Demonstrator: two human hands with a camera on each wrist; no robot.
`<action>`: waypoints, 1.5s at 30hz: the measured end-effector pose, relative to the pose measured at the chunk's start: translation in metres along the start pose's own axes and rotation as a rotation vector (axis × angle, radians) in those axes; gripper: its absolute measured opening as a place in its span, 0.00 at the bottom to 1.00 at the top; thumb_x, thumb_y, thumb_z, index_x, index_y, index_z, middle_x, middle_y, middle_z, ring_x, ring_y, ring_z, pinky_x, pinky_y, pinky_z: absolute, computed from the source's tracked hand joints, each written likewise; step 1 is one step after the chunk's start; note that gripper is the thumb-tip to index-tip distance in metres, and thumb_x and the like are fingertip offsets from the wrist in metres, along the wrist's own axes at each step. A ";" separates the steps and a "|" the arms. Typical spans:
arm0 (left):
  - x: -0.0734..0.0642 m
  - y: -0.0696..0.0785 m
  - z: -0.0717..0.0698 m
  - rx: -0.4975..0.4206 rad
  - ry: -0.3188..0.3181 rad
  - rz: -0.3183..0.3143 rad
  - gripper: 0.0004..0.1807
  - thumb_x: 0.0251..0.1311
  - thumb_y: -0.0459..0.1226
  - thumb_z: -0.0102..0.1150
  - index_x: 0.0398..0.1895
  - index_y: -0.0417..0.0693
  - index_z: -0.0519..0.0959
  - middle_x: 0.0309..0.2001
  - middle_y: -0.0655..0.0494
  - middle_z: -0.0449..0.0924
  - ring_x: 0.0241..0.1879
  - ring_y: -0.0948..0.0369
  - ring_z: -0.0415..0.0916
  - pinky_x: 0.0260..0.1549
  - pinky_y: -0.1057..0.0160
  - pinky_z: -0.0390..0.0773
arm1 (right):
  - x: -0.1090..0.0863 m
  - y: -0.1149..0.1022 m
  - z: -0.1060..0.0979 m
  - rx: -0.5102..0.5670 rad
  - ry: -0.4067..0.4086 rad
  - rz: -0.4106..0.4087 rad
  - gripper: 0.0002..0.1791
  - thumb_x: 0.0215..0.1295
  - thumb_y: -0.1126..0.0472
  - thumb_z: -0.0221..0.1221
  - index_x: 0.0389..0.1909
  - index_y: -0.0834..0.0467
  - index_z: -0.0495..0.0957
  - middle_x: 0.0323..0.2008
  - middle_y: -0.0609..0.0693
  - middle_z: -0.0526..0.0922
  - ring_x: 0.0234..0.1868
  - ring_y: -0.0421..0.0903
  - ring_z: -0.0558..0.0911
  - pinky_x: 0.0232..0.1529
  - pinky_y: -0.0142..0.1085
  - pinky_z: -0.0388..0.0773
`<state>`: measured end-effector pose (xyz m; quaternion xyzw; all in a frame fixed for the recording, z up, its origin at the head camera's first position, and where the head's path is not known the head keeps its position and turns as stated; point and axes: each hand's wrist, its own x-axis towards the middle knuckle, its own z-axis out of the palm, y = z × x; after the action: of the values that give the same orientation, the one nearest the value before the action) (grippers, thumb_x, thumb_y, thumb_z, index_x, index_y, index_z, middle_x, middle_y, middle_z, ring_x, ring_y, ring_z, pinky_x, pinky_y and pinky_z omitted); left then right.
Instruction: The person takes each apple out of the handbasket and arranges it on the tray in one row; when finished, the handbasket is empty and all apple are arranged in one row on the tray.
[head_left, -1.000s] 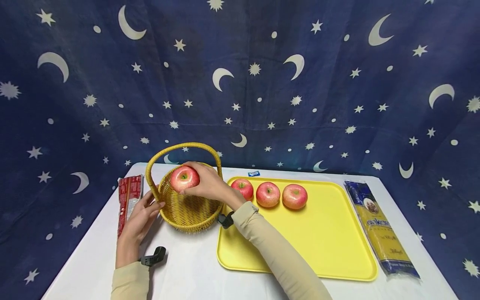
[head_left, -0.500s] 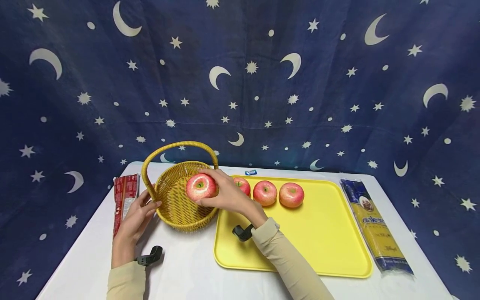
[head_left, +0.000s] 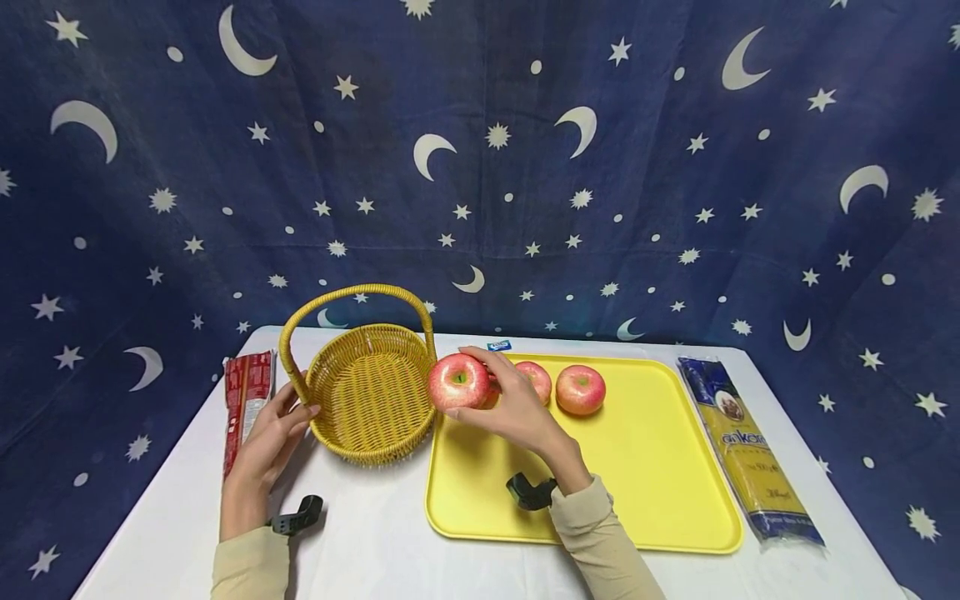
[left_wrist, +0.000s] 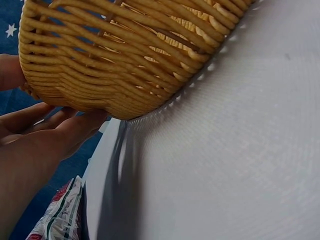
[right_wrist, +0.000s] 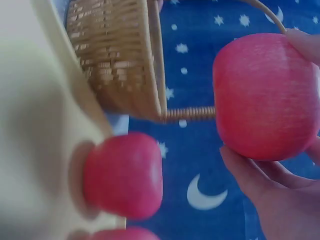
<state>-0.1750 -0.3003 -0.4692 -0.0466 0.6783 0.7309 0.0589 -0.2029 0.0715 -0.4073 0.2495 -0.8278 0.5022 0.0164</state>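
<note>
My right hand (head_left: 517, 408) grips a red apple (head_left: 459, 382) between thumb and fingers, over the left edge of the yellow tray (head_left: 645, 483). In the right wrist view the held apple (right_wrist: 265, 95) is up off the tray, level with the basket's handle. My left hand (head_left: 273, 437) holds the rim of a yellow wicker basket (head_left: 367, 400), thumb at the rim and fingers against its outer side in the left wrist view. Nothing lies in the basket. On the tray sit a right-hand apple (head_left: 581, 390) and a middle apple (head_left: 536, 379); another is mostly hidden behind my right hand.
A red packet (head_left: 247, 400) lies at the table's left edge, beyond my left hand. Right of the tray lies a blue and yellow pasta packet (head_left: 753, 450). A small blue wrapper (head_left: 499, 345) is behind the tray. The basket's tall handle (head_left: 360, 290) arches over it.
My right hand has carried the apple from over the basket rightward to above the tray's left edge. The left hand stays at the basket rim. The head view has shifted slightly.
</note>
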 end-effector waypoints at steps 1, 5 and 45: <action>0.000 0.000 0.000 -0.005 -0.002 0.000 0.45 0.73 0.30 0.50 0.84 0.45 0.35 0.83 0.39 0.40 0.75 0.56 0.52 0.75 0.67 0.58 | -0.003 0.002 -0.004 0.003 0.013 0.005 0.45 0.51 0.52 0.79 0.71 0.43 0.71 0.63 0.45 0.77 0.59 0.45 0.78 0.64 0.47 0.79; 0.000 0.001 0.000 -0.022 -0.001 -0.008 0.46 0.73 0.30 0.50 0.84 0.45 0.34 0.83 0.40 0.39 0.76 0.55 0.50 0.78 0.60 0.51 | -0.017 0.008 -0.017 0.017 0.070 0.033 0.44 0.51 0.54 0.79 0.71 0.44 0.71 0.63 0.47 0.77 0.61 0.48 0.77 0.65 0.49 0.79; 0.001 -0.002 -0.002 -0.050 -0.024 0.033 0.45 0.73 0.29 0.49 0.84 0.42 0.36 0.82 0.36 0.40 0.71 0.65 0.60 0.76 0.66 0.56 | -0.080 0.082 -0.144 -0.042 0.432 0.373 0.46 0.61 0.55 0.73 0.77 0.53 0.62 0.69 0.55 0.70 0.65 0.48 0.73 0.60 0.13 0.67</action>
<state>-0.1758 -0.3016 -0.4715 -0.0282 0.6598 0.7490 0.0540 -0.2003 0.2540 -0.4255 -0.0202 -0.8468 0.5210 0.1051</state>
